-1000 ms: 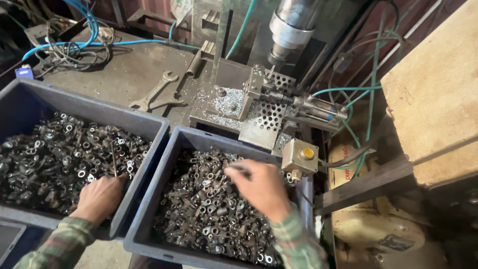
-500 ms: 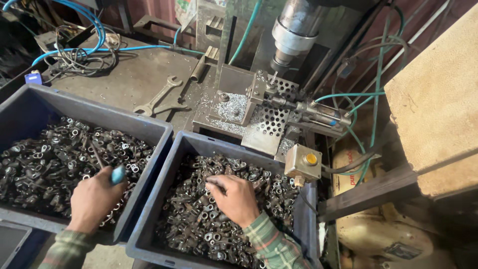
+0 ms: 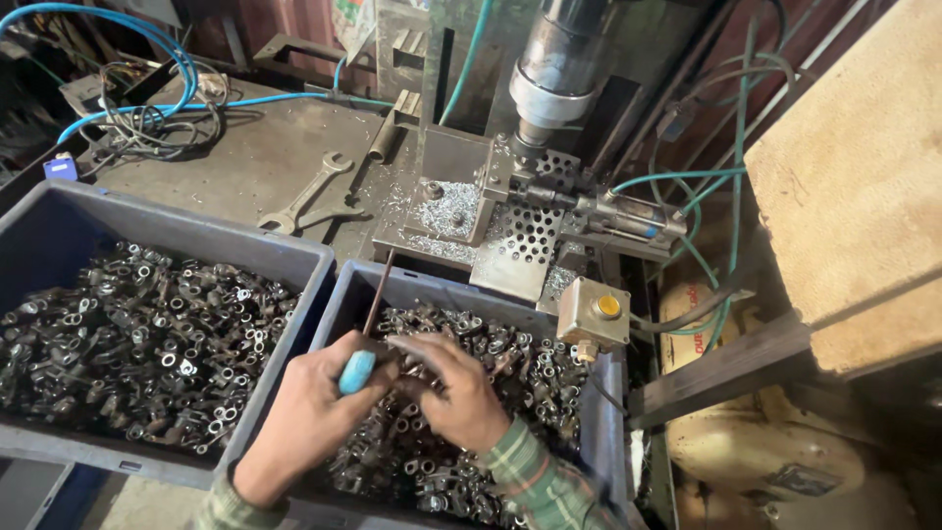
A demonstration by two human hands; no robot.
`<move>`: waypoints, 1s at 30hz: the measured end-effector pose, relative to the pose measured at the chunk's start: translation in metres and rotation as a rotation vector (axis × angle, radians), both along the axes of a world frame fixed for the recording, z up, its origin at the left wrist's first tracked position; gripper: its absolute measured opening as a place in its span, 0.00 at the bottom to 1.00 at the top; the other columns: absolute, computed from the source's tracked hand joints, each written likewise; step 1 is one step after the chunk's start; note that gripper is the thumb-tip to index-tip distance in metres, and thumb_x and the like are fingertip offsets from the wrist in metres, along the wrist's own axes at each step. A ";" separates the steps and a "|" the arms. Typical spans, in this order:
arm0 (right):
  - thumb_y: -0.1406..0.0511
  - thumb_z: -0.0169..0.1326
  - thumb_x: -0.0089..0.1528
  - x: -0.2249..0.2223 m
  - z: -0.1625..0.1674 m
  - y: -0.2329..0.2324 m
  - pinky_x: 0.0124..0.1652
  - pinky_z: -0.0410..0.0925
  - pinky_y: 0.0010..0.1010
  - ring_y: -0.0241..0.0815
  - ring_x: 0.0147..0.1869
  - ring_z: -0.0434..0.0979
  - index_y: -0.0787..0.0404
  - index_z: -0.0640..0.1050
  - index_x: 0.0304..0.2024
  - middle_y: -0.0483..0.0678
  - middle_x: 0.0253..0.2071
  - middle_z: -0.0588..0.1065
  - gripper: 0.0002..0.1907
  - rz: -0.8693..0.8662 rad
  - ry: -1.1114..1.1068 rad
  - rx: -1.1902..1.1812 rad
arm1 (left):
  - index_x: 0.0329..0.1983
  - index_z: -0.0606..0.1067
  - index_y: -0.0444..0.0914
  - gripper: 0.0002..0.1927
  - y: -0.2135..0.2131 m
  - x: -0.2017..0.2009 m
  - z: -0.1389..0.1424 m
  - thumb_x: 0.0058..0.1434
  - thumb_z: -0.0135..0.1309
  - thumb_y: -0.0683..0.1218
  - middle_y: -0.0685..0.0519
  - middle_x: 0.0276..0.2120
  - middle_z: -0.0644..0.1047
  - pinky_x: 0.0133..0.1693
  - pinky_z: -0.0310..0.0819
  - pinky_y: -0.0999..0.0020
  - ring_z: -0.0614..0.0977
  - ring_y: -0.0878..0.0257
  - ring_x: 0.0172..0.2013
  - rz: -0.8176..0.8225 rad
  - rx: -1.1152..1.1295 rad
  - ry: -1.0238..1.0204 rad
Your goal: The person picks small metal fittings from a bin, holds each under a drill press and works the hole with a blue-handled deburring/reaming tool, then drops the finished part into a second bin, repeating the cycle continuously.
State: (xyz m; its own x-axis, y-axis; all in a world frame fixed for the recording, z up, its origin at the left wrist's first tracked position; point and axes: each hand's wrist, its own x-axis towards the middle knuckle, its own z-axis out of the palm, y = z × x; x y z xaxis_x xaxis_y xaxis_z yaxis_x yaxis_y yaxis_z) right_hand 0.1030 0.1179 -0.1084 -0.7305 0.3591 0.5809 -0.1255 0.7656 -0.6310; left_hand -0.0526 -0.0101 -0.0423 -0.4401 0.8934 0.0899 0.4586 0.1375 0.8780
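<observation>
From my head view, my left hand (image 3: 312, 412) is clamped on a blue-handled tool (image 3: 365, 334), just above the right bin (image 3: 345, 294) of metal parts (image 3: 432, 461). My right hand (image 3: 446, 388) touches it, fingers curled loosely; I can't tell if they pinch a part. I judge a steady grip matters, keeping my hands together. The tool's long axis runs from handle up and away toward the drill (image 3: 559, 74).

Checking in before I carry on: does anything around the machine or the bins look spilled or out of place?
Metal shavings lie scattered over the machine plate and onto the bench beside two loose wrenches. Both bins hold their parts; nothing has spilled over the rims. The left hand holds a blue-handled tool over the right bin.
</observation>
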 end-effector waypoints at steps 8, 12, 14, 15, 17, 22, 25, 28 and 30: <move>0.66 0.60 0.65 0.004 -0.013 0.012 0.52 0.79 0.34 0.41 0.51 0.80 0.62 0.75 0.57 0.47 0.49 0.77 0.19 0.121 0.112 -0.708 | 0.55 0.71 0.36 0.25 0.031 0.001 0.039 0.54 0.59 0.46 0.46 0.26 0.82 0.29 0.77 0.60 0.85 0.58 0.25 -0.097 0.171 0.031; 0.59 0.59 0.64 0.006 -0.011 0.022 0.41 0.77 0.30 0.39 0.41 0.80 0.62 0.78 0.55 0.48 0.41 0.80 0.19 0.005 0.082 -0.919 | 0.62 0.69 0.35 0.32 0.047 0.005 0.074 0.54 0.59 0.48 0.38 0.27 0.81 0.32 0.77 0.55 0.86 0.46 0.28 -0.097 0.117 0.186; 0.57 0.61 0.62 0.009 -0.009 0.028 0.33 0.76 0.32 0.40 0.37 0.81 0.63 0.77 0.49 0.50 0.38 0.80 0.20 0.137 0.162 -1.112 | 0.58 0.72 0.35 0.28 0.056 0.008 0.092 0.54 0.58 0.47 0.36 0.29 0.80 0.31 0.76 0.54 0.85 0.42 0.30 -0.168 0.221 0.245; 0.56 0.61 0.61 0.010 -0.008 0.030 0.34 0.77 0.32 0.39 0.37 0.81 0.63 0.78 0.49 0.50 0.38 0.80 0.21 0.150 0.187 -1.172 | 0.54 0.74 0.34 0.24 0.063 0.010 0.099 0.55 0.57 0.48 0.35 0.28 0.79 0.31 0.76 0.53 0.84 0.41 0.29 -0.168 0.205 0.256; 0.54 0.62 0.59 0.011 -0.011 0.030 0.34 0.77 0.32 0.38 0.37 0.81 0.63 0.79 0.47 0.49 0.37 0.80 0.22 0.177 0.236 -1.291 | 0.45 0.76 0.34 0.18 0.077 0.014 0.111 0.55 0.56 0.49 0.35 0.24 0.78 0.31 0.75 0.52 0.83 0.39 0.28 -0.167 0.173 0.280; 0.52 0.61 0.63 0.008 -0.021 0.031 0.31 0.73 0.32 0.38 0.33 0.78 0.63 0.79 0.46 0.47 0.36 0.77 0.21 0.088 0.190 -1.262 | 0.30 0.75 0.31 0.15 0.121 0.021 0.122 0.54 0.56 0.50 0.34 0.23 0.77 0.34 0.76 0.49 0.82 0.37 0.29 -0.165 0.163 0.319; 0.49 0.57 0.64 0.007 -0.026 0.033 0.29 0.71 0.30 0.36 0.32 0.75 0.63 0.80 0.44 0.46 0.37 0.80 0.24 0.055 0.143 -1.144 | 0.27 0.75 0.31 0.16 0.145 0.022 0.120 0.54 0.55 0.51 0.33 0.24 0.77 0.37 0.76 0.48 0.81 0.36 0.31 -0.162 0.223 0.388; 0.48 0.54 0.65 0.008 -0.027 0.034 0.25 0.63 0.26 0.32 0.27 0.66 0.60 0.82 0.44 0.42 0.39 0.82 0.23 -0.046 0.075 -0.970 | 0.26 0.76 0.32 0.16 0.163 0.019 0.117 0.54 0.54 0.51 0.34 0.24 0.78 0.39 0.77 0.48 0.83 0.38 0.31 -0.153 0.177 0.372; 0.48 0.52 0.66 0.010 -0.026 0.033 0.24 0.59 0.23 0.30 0.26 0.61 0.57 0.83 0.45 0.41 0.36 0.78 0.22 -0.104 0.034 -0.864 | 0.27 0.77 0.33 0.15 0.176 0.020 0.116 0.55 0.54 0.51 0.34 0.25 0.79 0.39 0.77 0.47 0.83 0.38 0.31 -0.150 0.157 0.406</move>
State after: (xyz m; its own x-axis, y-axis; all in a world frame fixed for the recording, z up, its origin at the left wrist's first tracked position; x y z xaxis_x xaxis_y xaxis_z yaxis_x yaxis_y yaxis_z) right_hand 0.1129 0.1511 -0.1347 -0.6566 0.7483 0.0950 -0.1103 0.0294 -0.9935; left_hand -0.0326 0.1661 0.0741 -0.2085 0.9062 0.3680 0.7744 -0.0769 0.6280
